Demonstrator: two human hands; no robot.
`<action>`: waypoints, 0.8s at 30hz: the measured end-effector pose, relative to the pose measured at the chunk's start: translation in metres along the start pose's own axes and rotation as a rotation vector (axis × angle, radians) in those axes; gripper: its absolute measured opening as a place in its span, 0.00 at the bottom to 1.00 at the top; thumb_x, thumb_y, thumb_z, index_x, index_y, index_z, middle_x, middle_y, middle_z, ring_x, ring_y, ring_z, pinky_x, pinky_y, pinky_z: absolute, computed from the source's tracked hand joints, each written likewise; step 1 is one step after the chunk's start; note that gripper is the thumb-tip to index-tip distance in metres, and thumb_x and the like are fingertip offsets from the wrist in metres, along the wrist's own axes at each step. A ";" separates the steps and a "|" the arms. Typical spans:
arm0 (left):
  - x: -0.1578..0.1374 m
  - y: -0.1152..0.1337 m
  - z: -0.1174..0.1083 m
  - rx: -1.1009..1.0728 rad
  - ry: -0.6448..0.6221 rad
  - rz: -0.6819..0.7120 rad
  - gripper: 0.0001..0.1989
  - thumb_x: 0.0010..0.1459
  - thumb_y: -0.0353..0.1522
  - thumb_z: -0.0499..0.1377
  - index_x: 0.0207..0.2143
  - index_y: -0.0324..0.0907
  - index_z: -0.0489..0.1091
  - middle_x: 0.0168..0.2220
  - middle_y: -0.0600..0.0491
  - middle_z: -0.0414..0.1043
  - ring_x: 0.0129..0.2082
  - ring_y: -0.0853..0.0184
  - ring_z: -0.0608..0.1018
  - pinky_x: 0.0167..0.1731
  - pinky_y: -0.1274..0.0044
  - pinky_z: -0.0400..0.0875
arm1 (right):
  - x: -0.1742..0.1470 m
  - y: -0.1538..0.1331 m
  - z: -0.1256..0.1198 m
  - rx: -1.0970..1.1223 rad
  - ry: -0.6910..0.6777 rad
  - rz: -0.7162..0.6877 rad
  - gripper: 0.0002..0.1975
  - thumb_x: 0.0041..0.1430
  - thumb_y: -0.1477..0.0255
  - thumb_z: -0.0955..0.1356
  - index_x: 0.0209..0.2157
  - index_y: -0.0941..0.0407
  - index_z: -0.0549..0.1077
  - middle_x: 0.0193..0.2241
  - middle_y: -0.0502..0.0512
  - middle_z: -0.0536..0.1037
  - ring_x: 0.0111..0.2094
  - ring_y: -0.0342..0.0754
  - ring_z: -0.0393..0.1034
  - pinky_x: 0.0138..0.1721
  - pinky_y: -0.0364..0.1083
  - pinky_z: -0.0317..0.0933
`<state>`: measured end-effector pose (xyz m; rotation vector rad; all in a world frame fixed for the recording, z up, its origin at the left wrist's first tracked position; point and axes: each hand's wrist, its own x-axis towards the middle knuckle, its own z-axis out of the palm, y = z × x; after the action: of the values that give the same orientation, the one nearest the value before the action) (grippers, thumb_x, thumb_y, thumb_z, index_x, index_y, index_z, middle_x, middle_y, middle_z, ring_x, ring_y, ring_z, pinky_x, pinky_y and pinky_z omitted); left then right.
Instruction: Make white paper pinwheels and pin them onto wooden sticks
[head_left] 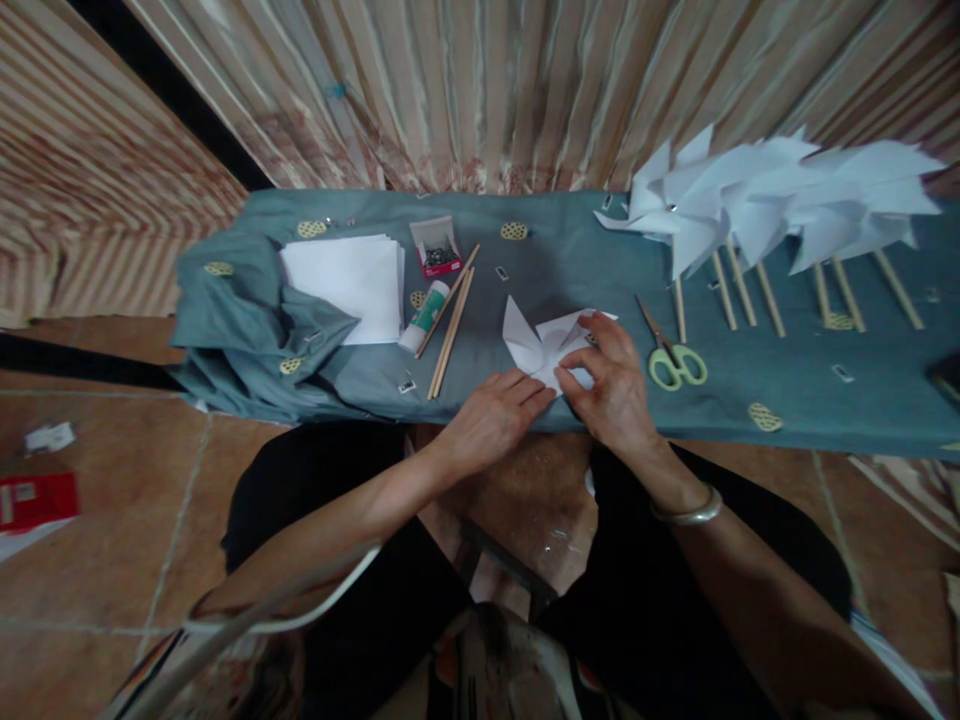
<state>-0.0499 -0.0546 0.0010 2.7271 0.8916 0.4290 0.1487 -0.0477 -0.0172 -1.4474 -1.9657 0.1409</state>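
Observation:
A partly folded white paper pinwheel (529, 345) lies near the front edge of the cloth-covered table, with one pointed blade standing up on its left side. My left hand (501, 408) holds its lower edge down, fingers together at the paper. From the right, my right hand (611, 385) grips the same paper with bent fingers at its right part; the exact pinch is partly hidden. Just right of that hand lie scissors (666, 362) with green handles. To the left are thin wooden sticks (454, 330), a glue stick (424, 315) and a small red-and-white box of pins (436, 248).
A stack of white paper sheets (352, 285) sits at the left beside bunched grey-green cloth (247, 320). Several finished white pinwheels (757, 195) on wooden sticks lie at the back right. A dark object (946, 378) rests at the right edge. Striped curtain (465, 90) hangs behind the table.

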 end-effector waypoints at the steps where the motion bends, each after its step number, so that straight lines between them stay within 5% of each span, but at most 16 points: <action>1: 0.000 0.000 0.000 0.001 0.000 0.000 0.14 0.69 0.28 0.50 0.54 0.36 0.68 0.48 0.47 0.75 0.47 0.61 0.74 0.48 0.68 0.72 | 0.000 0.000 0.000 0.002 0.001 -0.001 0.09 0.64 0.65 0.67 0.31 0.53 0.74 0.60 0.57 0.70 0.65 0.59 0.59 0.63 0.62 0.57; 24: 0.002 0.001 -0.003 0.007 -0.020 -0.004 0.13 0.69 0.28 0.51 0.52 0.36 0.70 0.47 0.48 0.75 0.47 0.61 0.73 0.48 0.69 0.71 | -0.003 -0.006 0.000 -0.006 -0.059 0.018 0.14 0.67 0.66 0.62 0.40 0.53 0.80 0.63 0.57 0.67 0.67 0.61 0.55 0.63 0.65 0.56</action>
<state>-0.0492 -0.0538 0.0040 2.7303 0.8944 0.3987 0.1442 -0.0530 -0.0155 -1.4803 -2.0022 0.1881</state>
